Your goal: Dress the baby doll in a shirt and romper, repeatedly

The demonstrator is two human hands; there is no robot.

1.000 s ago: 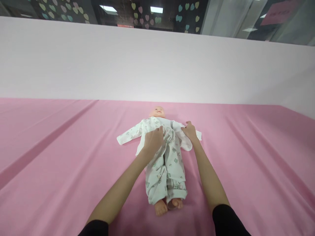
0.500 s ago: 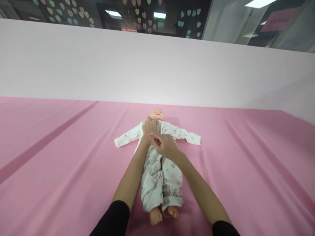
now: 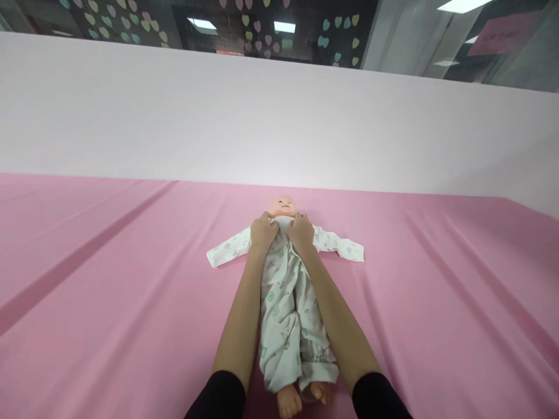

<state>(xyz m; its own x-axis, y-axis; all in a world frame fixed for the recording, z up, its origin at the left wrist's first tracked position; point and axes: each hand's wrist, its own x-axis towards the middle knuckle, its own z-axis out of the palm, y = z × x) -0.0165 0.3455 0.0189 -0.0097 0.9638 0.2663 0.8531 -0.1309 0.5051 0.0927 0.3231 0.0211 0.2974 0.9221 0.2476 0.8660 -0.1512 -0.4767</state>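
A baby doll [image 3: 283,205] lies on its back, head away from me and bare feet towards me. It wears a white patterned romper [image 3: 279,302] whose long sleeves stretch out to both sides. My left hand [image 3: 264,233] is closed on the romper's cloth at the upper chest, left of the neckline. Level with it on the other side, my right hand [image 3: 301,233] also pinches the cloth just below the doll's chin. Between the two hands the front of the garment is drawn into folds. The fingertips are partly hidden behind the knuckles.
A pink, slightly creased sheet [image 3: 131,279] covers the surface under the doll. Behind it rises a white wall or panel [image 3: 262,122]. Above that, dark glass [image 3: 301,35] carries heart-shaped stickers and reflects ceiling lights.
My right hand has moved up from over my left wrist to the neckline and taken hold of the cloth. My left hand stays at the chest. The doll sits slightly lower in view.
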